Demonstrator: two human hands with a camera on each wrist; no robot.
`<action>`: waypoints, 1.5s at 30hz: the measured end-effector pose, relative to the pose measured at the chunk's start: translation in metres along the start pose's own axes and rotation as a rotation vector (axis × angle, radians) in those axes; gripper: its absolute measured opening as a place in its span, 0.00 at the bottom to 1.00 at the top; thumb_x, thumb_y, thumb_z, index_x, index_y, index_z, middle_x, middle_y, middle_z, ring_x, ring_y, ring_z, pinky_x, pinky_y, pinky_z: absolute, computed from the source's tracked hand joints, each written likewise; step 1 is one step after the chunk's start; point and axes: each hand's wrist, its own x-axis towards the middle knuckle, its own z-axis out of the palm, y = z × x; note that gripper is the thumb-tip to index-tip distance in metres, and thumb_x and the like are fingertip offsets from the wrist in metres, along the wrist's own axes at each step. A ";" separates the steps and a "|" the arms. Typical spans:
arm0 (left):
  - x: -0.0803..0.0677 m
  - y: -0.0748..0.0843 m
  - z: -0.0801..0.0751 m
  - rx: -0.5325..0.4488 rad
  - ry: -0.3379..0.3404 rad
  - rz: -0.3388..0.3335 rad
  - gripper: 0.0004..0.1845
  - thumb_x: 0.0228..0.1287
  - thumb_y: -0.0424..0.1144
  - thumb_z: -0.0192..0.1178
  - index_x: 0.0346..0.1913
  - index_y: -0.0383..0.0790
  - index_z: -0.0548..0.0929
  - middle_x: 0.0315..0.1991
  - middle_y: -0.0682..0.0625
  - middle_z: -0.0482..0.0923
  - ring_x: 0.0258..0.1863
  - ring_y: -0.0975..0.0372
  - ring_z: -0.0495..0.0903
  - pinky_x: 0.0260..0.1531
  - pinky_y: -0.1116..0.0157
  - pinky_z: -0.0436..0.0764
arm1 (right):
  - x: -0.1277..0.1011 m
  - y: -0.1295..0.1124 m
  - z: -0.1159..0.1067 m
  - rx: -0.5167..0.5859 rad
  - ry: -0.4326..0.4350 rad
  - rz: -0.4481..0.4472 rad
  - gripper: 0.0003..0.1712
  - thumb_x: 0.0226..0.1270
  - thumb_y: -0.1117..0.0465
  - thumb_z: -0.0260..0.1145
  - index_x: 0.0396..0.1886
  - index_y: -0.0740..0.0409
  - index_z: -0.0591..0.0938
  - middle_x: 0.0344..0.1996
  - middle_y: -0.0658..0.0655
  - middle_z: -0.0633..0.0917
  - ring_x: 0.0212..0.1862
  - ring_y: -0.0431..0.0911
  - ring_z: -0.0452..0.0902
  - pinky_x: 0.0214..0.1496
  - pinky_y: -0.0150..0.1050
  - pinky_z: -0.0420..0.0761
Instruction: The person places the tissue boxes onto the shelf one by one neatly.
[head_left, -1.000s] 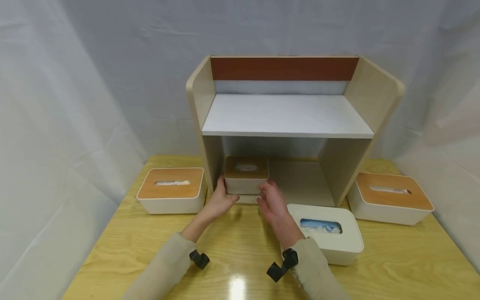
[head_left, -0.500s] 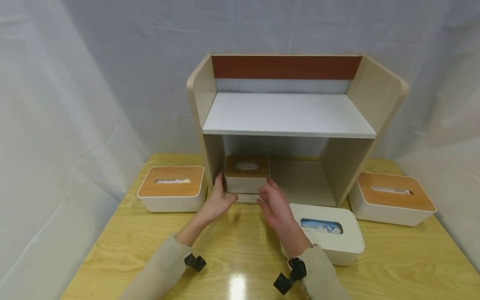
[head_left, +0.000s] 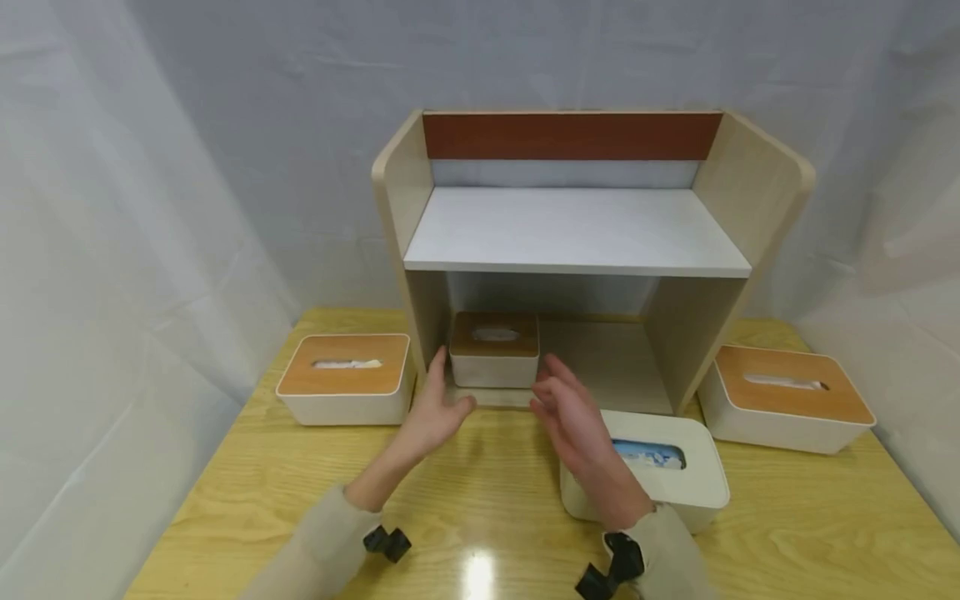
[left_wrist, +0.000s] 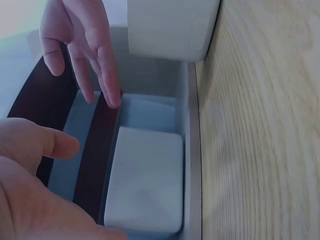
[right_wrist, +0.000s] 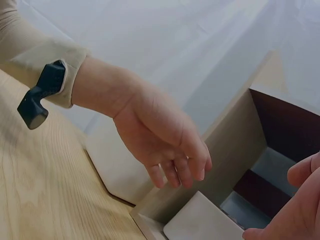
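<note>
With the tissue box upright on the lower shelf, just beside the left wall, better withdraw left hand and right hand straight back, right forearm clear of the nearer white box; see both hands with fingers relaxed, gripping nothing; impossible to judge contact at left fingertips. Note wooden lid in the head view; in the left wrist view, rather plain front and right palm.

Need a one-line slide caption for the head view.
Left hand and right hand frame a brown-topped box in the lower left of the shelf unit.
</note>
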 end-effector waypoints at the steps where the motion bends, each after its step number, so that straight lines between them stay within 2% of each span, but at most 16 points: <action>1: -0.001 0.001 0.001 0.002 0.004 0.012 0.50 0.59 0.33 0.58 0.78 0.31 0.39 0.78 0.32 0.40 0.77 0.42 0.44 0.73 0.44 0.50 | -0.001 -0.001 -0.001 -0.020 0.000 -0.008 0.40 0.68 0.72 0.48 0.79 0.63 0.50 0.78 0.68 0.47 0.76 0.57 0.48 0.77 0.50 0.53; 8: -0.015 0.008 0.010 -0.007 -0.008 0.075 0.50 0.59 0.33 0.60 0.78 0.31 0.42 0.78 0.33 0.41 0.76 0.41 0.44 0.72 0.40 0.50 | -0.014 -0.008 -0.014 -0.174 -0.027 -0.062 0.39 0.69 0.72 0.47 0.79 0.63 0.50 0.78 0.66 0.50 0.77 0.57 0.49 0.76 0.51 0.54; 16: -0.035 0.015 0.019 -0.003 -0.088 0.109 0.47 0.64 0.35 0.58 0.80 0.36 0.41 0.80 0.38 0.39 0.77 0.44 0.41 0.72 0.40 0.47 | -0.042 -0.021 -0.046 -0.397 -0.085 -0.082 0.36 0.77 0.66 0.48 0.81 0.56 0.49 0.79 0.59 0.53 0.78 0.55 0.49 0.76 0.52 0.52; 18: -0.041 0.016 0.022 -0.001 -0.097 0.122 0.47 0.65 0.35 0.58 0.79 0.36 0.42 0.79 0.38 0.40 0.77 0.44 0.42 0.72 0.40 0.47 | -0.051 -0.025 -0.056 -0.463 -0.073 -0.074 0.36 0.78 0.63 0.50 0.81 0.53 0.50 0.79 0.55 0.53 0.78 0.53 0.49 0.76 0.47 0.54; 20: -0.046 0.018 0.024 -0.002 -0.112 0.129 0.47 0.65 0.35 0.58 0.80 0.37 0.43 0.79 0.37 0.41 0.77 0.44 0.42 0.72 0.39 0.47 | -0.059 -0.029 -0.066 -0.531 -0.046 -0.080 0.36 0.78 0.62 0.51 0.81 0.53 0.51 0.79 0.53 0.54 0.78 0.52 0.49 0.73 0.35 0.59; 22: -0.051 0.021 0.026 -0.001 -0.132 0.127 0.46 0.65 0.35 0.58 0.80 0.37 0.43 0.79 0.37 0.41 0.77 0.43 0.43 0.71 0.39 0.47 | -0.067 -0.032 -0.077 -0.597 -0.014 -0.106 0.36 0.78 0.62 0.53 0.80 0.55 0.52 0.78 0.54 0.55 0.78 0.53 0.50 0.66 0.23 0.63; 24: -0.055 0.023 0.027 0.006 -0.151 0.126 0.47 0.65 0.36 0.59 0.80 0.39 0.43 0.79 0.37 0.42 0.77 0.43 0.44 0.71 0.38 0.47 | -0.074 -0.036 -0.088 -0.656 0.010 -0.153 0.36 0.78 0.62 0.54 0.80 0.57 0.53 0.78 0.58 0.56 0.77 0.56 0.51 0.57 0.16 0.64; 29: -0.057 0.029 0.028 0.016 -0.215 0.138 0.47 0.65 0.38 0.60 0.80 0.41 0.43 0.79 0.39 0.41 0.77 0.43 0.43 0.70 0.37 0.46 | -0.085 -0.048 -0.119 -0.839 0.051 -0.242 0.37 0.78 0.60 0.55 0.80 0.56 0.52 0.78 0.62 0.54 0.76 0.63 0.49 0.57 0.13 0.63; 30: -0.057 0.030 0.029 0.017 -0.233 0.138 0.48 0.65 0.38 0.60 0.80 0.41 0.43 0.80 0.39 0.40 0.77 0.43 0.42 0.70 0.37 0.45 | -0.087 -0.050 -0.125 -0.876 0.067 -0.233 0.38 0.78 0.59 0.56 0.81 0.55 0.51 0.78 0.62 0.53 0.76 0.63 0.48 0.62 0.17 0.63; 31: -0.057 0.030 0.029 0.020 -0.248 0.138 0.48 0.65 0.38 0.60 0.80 0.40 0.42 0.80 0.39 0.40 0.77 0.43 0.41 0.70 0.37 0.45 | -0.088 -0.051 -0.130 -0.914 0.085 -0.222 0.39 0.78 0.58 0.56 0.81 0.54 0.50 0.79 0.62 0.52 0.76 0.63 0.47 0.63 0.16 0.61; 32: -0.057 0.030 0.030 0.022 -0.264 0.133 0.48 0.65 0.38 0.60 0.80 0.40 0.42 0.80 0.39 0.40 0.77 0.43 0.41 0.70 0.37 0.45 | -0.089 -0.051 -0.136 -0.942 0.099 -0.203 0.40 0.78 0.56 0.56 0.81 0.53 0.49 0.79 0.62 0.51 0.77 0.63 0.45 0.69 0.22 0.59; 34: -0.057 0.029 0.032 0.025 -0.289 0.120 0.49 0.65 0.39 0.60 0.80 0.40 0.41 0.80 0.39 0.39 0.77 0.43 0.40 0.70 0.36 0.44 | -0.092 -0.050 -0.145 -0.982 0.129 -0.162 0.41 0.78 0.55 0.56 0.81 0.55 0.47 0.79 0.65 0.49 0.77 0.64 0.43 0.76 0.40 0.56; 36: -0.058 0.027 0.036 0.027 -0.307 0.109 0.49 0.65 0.39 0.60 0.80 0.41 0.41 0.80 0.39 0.39 0.77 0.43 0.40 0.70 0.37 0.44 | -0.094 -0.047 -0.154 -1.012 0.153 -0.114 0.43 0.78 0.53 0.56 0.81 0.56 0.46 0.78 0.67 0.47 0.77 0.66 0.40 0.75 0.59 0.52; 37: -0.058 0.025 0.039 0.025 -0.316 0.101 0.49 0.64 0.39 0.60 0.80 0.41 0.41 0.80 0.40 0.39 0.77 0.43 0.40 0.70 0.37 0.44 | -0.095 -0.045 -0.158 -1.028 0.162 -0.099 0.43 0.78 0.52 0.56 0.81 0.57 0.45 0.78 0.69 0.46 0.77 0.67 0.40 0.75 0.61 0.52; 38: -0.058 0.024 0.041 0.021 -0.326 0.094 0.49 0.64 0.39 0.61 0.80 0.42 0.41 0.80 0.40 0.39 0.77 0.43 0.40 0.70 0.37 0.44 | -0.097 -0.044 -0.161 -1.035 0.168 -0.078 0.44 0.78 0.52 0.56 0.81 0.57 0.44 0.78 0.70 0.45 0.76 0.69 0.39 0.70 0.69 0.51; 45: -0.062 0.025 0.059 0.036 -0.393 0.082 0.51 0.62 0.41 0.61 0.80 0.39 0.41 0.79 0.36 0.41 0.77 0.43 0.42 0.72 0.40 0.47 | -0.104 -0.037 -0.185 -1.054 0.196 -0.030 0.48 0.78 0.50 0.56 0.80 0.61 0.39 0.77 0.73 0.41 0.75 0.71 0.36 0.69 0.72 0.50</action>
